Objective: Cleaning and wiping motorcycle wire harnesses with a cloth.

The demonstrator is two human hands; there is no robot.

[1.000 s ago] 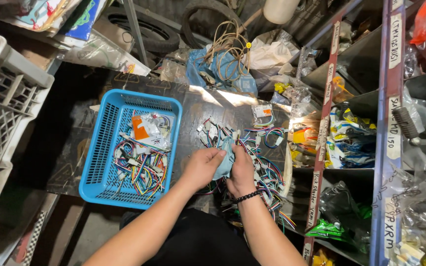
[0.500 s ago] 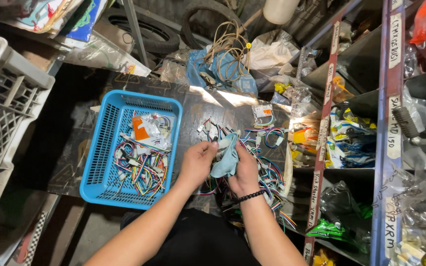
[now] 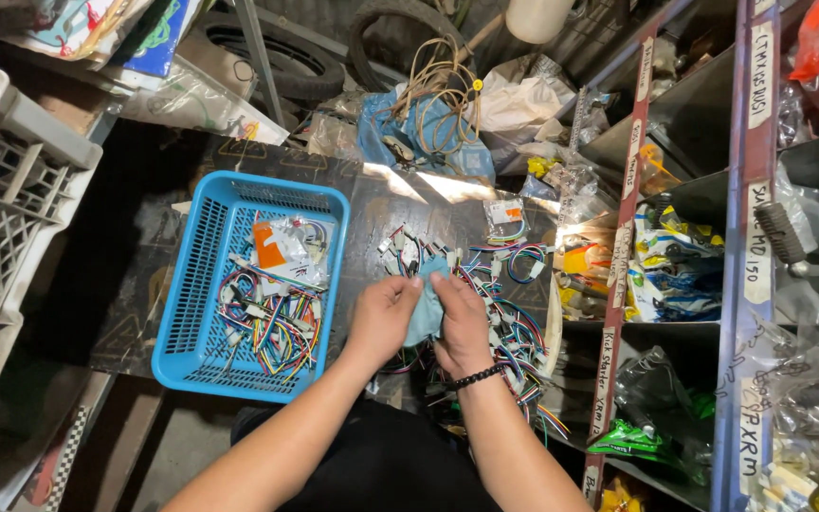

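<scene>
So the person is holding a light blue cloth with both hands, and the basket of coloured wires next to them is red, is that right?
Not quite. The basket is blue, not red, as the head view shows. The rest holds: the left hand and the right hand both grip the light blue cloth, and coloured wires lie in the basket beside them.

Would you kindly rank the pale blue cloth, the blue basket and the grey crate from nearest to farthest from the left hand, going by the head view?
1. Pale blue cloth: touching the left hand, pinched between both hands.
2. Blue basket: just to the hand's left, holding coloured wire harnesses.
3. Grey crate: farthest, at the picture's left edge.
</scene>
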